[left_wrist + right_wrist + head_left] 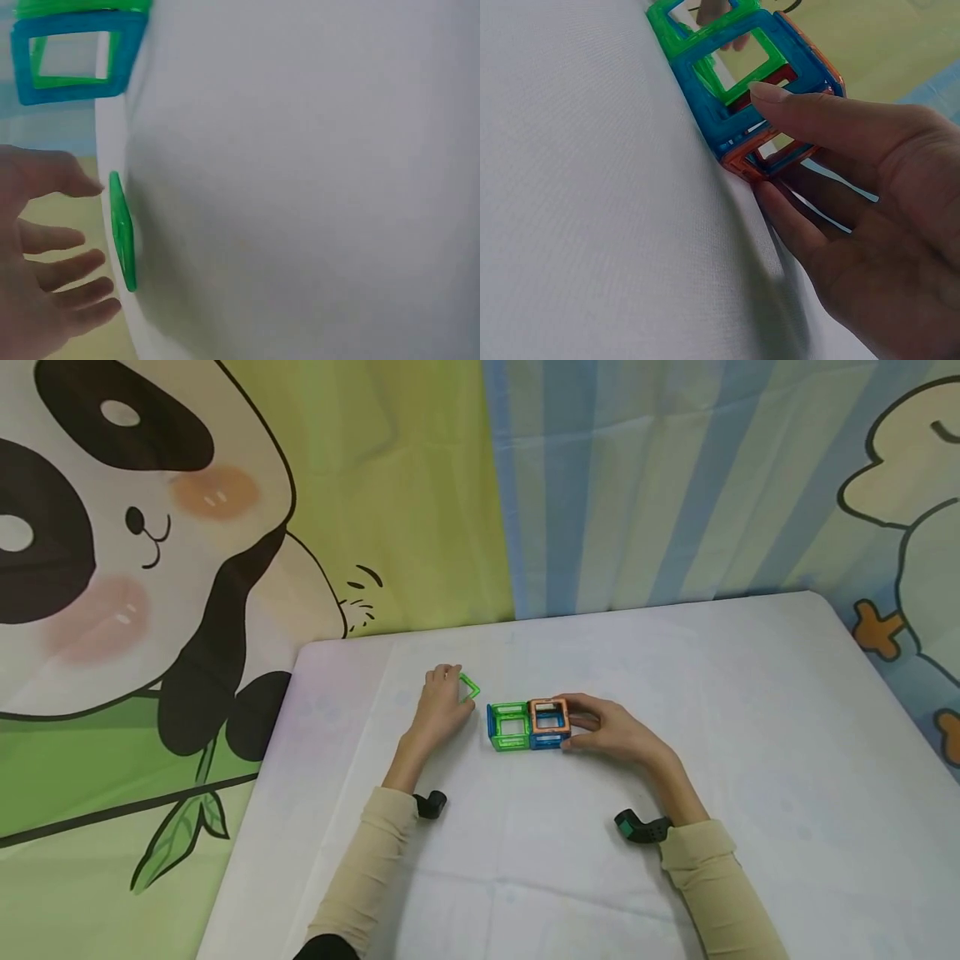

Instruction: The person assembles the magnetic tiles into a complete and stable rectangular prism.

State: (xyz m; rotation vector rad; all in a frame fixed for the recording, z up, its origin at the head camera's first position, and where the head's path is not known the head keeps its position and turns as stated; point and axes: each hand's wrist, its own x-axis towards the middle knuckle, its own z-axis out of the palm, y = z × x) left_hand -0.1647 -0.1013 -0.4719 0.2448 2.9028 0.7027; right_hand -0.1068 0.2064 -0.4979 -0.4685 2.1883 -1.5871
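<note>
A green magnetic tile (pixel 474 691), an open frame, lies on the table beside my left hand (pixel 441 702). In the left wrist view the thumb and spread fingers of that hand (pixel 45 247) stand around the tile (pixel 122 232), with a small gap visible. To the right sits a block of magnetic tiles (pixel 512 747), two joined cubes: green with a blue end on the left, blue and orange on the right. My right hand (pixel 618 731) grips its right end. Its thumb lies on a blue face (pixel 697 97); the other fingers are partly hidden behind.
A white cloth covers the table (pixel 525 860), with its far edge just beyond the hands. Behind it hangs a curtain (pixel 420 485) with a panda print and blue stripes. Each wrist carries a small black camera, as on the right wrist (pixel 641 828).
</note>
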